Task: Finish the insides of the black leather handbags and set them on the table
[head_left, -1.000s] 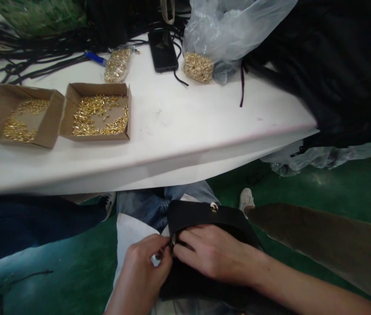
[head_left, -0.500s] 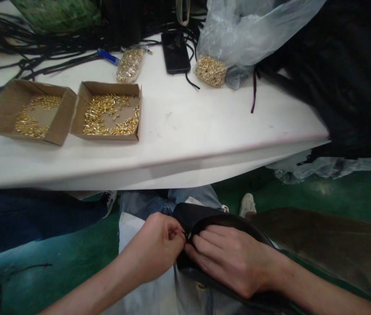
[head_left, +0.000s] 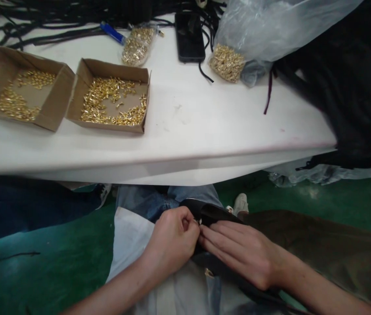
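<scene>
Converging over lap (head_left: 139, 202), forearms (head_left: 123, 282) slant inward. Right hand (head_left: 246, 251) flattened, fingers straight, together, against black piece (head_left: 216, 212); thumb hidden, grip cannot tell. Left hand (head_left: 177, 234) curled, fingertips pinched; anything held, cannot tell. Piece across lap, near table (head_left: 185, 144).

No legible text, label, brand, number or sign anywhere in the head view

Your white worktop (head_left: 205, 131) carries two cardboard boxes (head_left: 106, 125) at left, a phone (head_left: 190, 39) far side, black fabric (head_left: 359, 83) right.
</scene>
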The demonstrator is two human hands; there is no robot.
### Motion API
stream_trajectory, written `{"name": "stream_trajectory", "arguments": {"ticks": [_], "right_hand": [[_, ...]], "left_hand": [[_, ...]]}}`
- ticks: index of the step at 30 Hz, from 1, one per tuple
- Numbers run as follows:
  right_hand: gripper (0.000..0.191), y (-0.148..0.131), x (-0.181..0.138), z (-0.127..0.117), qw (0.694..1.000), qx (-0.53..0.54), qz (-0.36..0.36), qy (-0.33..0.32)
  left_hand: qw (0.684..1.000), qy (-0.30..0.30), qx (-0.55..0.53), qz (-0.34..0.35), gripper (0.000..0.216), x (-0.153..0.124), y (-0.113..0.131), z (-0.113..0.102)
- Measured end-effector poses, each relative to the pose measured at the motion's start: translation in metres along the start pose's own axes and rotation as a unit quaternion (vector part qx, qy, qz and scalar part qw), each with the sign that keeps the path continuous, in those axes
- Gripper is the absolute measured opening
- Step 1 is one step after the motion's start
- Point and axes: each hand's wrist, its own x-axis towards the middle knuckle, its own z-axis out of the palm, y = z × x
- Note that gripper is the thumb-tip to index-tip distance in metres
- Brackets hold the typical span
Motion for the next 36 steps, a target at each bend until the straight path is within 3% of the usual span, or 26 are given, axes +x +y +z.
{"name": "stream_trajectory", "arguments": {"ticks": [5, 9, 13, 16, 20, 28, 32, 36], "right_hand": [[0.046, 0.004, -0.009, 0.006, 0.999, -0.009, 0.046, 0.012], [0.034, -0.003, -0.016, 0.027, 0.985, 0.016, 0.152, 0.079], [0.022, -0.009, -0.009, 0.039, 0.948, 0.048, 0.271, 0.16], [0.025, -0.007, -0.005, 0.04, 0.951, 0.048, 0.253, 0.171], [0.031, 0.0, -0.004, 0.039, 0.964, 0.033, 0.211, 0.16], [0.019, 0.006, 0.012, 0.033, 0.944, 0.157, 0.265, 0.118], [0.022, 0.012, 0.018, 0.026, 0.955, 0.171, 0.237, 0.044], [0.021, 0.027, 0.027, 0.016, 0.961, 0.164, 0.221, -0.029]], "left_hand": [[0.993, -0.001, 0.093, 0.072, 0.02, -0.008, 0.013, -0.011], [0.983, 0.029, 0.133, 0.122, 0.025, -0.01, 0.017, -0.011], [0.963, 0.087, 0.179, 0.183, 0.029, -0.009, 0.018, -0.005], [0.964, 0.085, 0.167, 0.188, 0.027, -0.009, 0.017, -0.005], [0.967, 0.047, 0.156, 0.196, 0.025, -0.009, 0.018, -0.011], [0.951, 0.064, 0.226, 0.199, 0.015, -0.011, 0.024, -0.015], [0.948, 0.023, 0.25, 0.193, 0.011, -0.014, 0.024, -0.026], [0.931, -0.022, 0.299, 0.21, 0.024, -0.008, 0.02, -0.039]]}}
